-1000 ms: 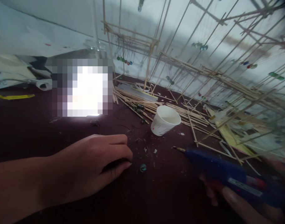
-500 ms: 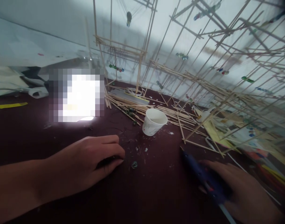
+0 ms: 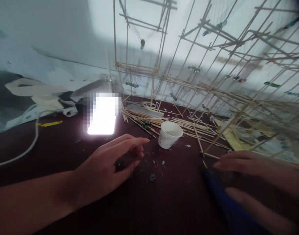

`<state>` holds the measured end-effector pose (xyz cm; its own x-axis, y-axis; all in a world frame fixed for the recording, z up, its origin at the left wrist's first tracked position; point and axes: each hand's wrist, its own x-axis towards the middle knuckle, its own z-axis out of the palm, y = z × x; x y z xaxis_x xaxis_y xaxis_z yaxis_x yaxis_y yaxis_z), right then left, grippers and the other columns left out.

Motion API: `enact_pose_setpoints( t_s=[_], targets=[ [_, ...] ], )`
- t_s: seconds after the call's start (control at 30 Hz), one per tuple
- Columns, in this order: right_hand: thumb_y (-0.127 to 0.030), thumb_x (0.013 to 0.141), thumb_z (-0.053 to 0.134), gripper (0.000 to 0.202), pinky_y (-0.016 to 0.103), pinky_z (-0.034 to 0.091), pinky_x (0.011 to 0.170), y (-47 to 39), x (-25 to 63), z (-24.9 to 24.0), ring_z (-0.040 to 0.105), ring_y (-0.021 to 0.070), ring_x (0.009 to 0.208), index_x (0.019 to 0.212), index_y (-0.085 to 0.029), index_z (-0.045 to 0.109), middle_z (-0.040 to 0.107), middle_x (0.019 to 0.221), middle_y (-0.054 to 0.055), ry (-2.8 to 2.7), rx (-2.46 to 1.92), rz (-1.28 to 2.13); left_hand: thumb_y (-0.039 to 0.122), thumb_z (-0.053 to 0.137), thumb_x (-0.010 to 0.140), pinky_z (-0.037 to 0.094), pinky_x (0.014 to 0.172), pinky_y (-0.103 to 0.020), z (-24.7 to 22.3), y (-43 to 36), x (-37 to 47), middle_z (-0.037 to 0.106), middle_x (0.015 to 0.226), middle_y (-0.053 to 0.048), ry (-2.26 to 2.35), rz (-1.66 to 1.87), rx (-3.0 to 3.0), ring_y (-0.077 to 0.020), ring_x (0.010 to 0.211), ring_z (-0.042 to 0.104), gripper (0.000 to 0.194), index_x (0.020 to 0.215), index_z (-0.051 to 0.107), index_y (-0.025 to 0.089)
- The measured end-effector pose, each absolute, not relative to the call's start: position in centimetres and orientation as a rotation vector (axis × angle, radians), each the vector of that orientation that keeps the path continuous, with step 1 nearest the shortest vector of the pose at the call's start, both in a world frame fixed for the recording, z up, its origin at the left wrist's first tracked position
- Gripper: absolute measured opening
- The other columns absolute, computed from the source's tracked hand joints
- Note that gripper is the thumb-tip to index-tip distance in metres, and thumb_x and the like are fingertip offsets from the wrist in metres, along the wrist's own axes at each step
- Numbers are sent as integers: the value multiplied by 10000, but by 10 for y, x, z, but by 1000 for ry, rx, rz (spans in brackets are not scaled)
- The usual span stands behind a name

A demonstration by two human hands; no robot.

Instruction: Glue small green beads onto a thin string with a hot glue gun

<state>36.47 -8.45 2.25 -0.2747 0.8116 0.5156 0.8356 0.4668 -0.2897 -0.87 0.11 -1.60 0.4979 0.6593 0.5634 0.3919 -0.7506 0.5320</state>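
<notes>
We have a dark maroon desk (image 3: 174, 202); behind and above the desk, a pale wall (image 3: 22, 39) carries a bright patch of light (image 3: 102, 19) and areas of grey shadow (image 3: 66, 29).

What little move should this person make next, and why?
I'd probably bring the left hand to the small dark marble and pinch it. That hand's thumb and fingers are apart, and the marble lies on the table just beyond them, apart from the white cup. The right hand is farther off, at the blue tool.
</notes>
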Motion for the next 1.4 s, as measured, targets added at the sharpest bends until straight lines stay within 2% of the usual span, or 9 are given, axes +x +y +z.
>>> enact_pose_setpoints(
  t_s=[0.07, 0.13, 0.23, 0.4, 0.57, 0.77, 1.03, 1.17, 1.4],
  targets=[
    [-259, 941, 726, 317, 321, 681, 813, -67, 319, 38, 807, 255, 995, 1226, -386, 672, 808, 1153, 24, -2243, -1148, -72, 84, 625, 978, 623, 950, -225, -14, -2, -9, 770, 1150, 6, 882, 1158, 2368, -135, 1018, 753, 572, 1484, 589, 350],
    [-147, 942, 661, 275, 276, 654, 727, -52, 285, 47, 810, 209, 926, 1169, -302, 664, 816, 1135, 36, -2375, -1002, -30, 57, 615, 965, 629, 972, -212, -14, -6, -8, 777, 1191, 23, 885, 1185, 2270, -129, 1051, 766, 640, 1506, 572, 396],
    [-74, 982, 558, 246, 326, 590, 634, -34, 257, 45, 765, 195, 770, 1161, -183, 687, 817, 1029, 66, -2480, -800, -92, 61, 641, 958, 640, 979, -187, -16, -12, -2, 783, 1230, 44, 874, 1201, 2051, -126, 1091, 784, 637, 1475, 615, 432],
    [-85, 1046, 502, 250, 356, 455, 561, -18, 232, 32, 639, 171, 616, 1024, -167, 738, 784, 883, 31, -2527, -607, -277, 184, 775, 950, 668, 930, -179, -19, -20, 7, 830, 1214, 28, 846, 1223, 1693, -169, 1091, 820, 464, 1367, 728, 382],
    [-114, 1061, 509, 292, 344, 474, 587, -17, 222, 28, 659, 165, 647, 914, -179, 753, 806, 907, 38, -2483, -604, -226, 188, 811, 899, 680, 900, -196, -12, -22, 8, 848, 1245, -13, 874, 1114, 1597, -215, 1087, 835, 432, 1302, 766, 336],
    [-168, 1058, 571, 212, 265, 570, 682, -22, 226, 25, 763, 149, 788, 929, -214, 733, 827, 977, 35, -2349, -700, 83, 151, 758, 914, 699, 883, -237, -14, -23, 6, 847, 1214, -27, 828, 1137, 1645, -233, 1065, 838, 394, 1272, 773, 318],
    [-120, 995, 593, 172, 281, 601, 668, -21, 222, 21, 783, 185, 775, 987, -159, 760, 822, 954, 69, -2324, -701, 129, 239, 770, 930, 702, 916, -287, -13, -23, 7, 838, 1218, -44, 863, 1062, 1619, -246, 1081, 828, 317, 1243, 753, 283],
    [-122, 986, 639, 141, 242, 589, 669, -22, 224, 20, 775, 157, 763, 990, -159, 774, 817, 938, 56, -2261, -717, 198, 245, 758, 929, 701, 850, -248, -8, -22, 7, 845, 1126, -28, 894, 1051, 1656, -219, 998, 834, 239, 1167, 760, 269],
    [-120, 886, 716, 96, 213, 581, 641, -23, 227, 28, 739, 140, 749, 869, -206, 754, 792, 886, 31, -2013, -870, 769, 307, 782, 899, 671, 710, -240, -4, -18, 7, 846, 920, -23, 975, 1049, 1713, -199, 811, 808, 106, 983, 817, 252]
  ],
)
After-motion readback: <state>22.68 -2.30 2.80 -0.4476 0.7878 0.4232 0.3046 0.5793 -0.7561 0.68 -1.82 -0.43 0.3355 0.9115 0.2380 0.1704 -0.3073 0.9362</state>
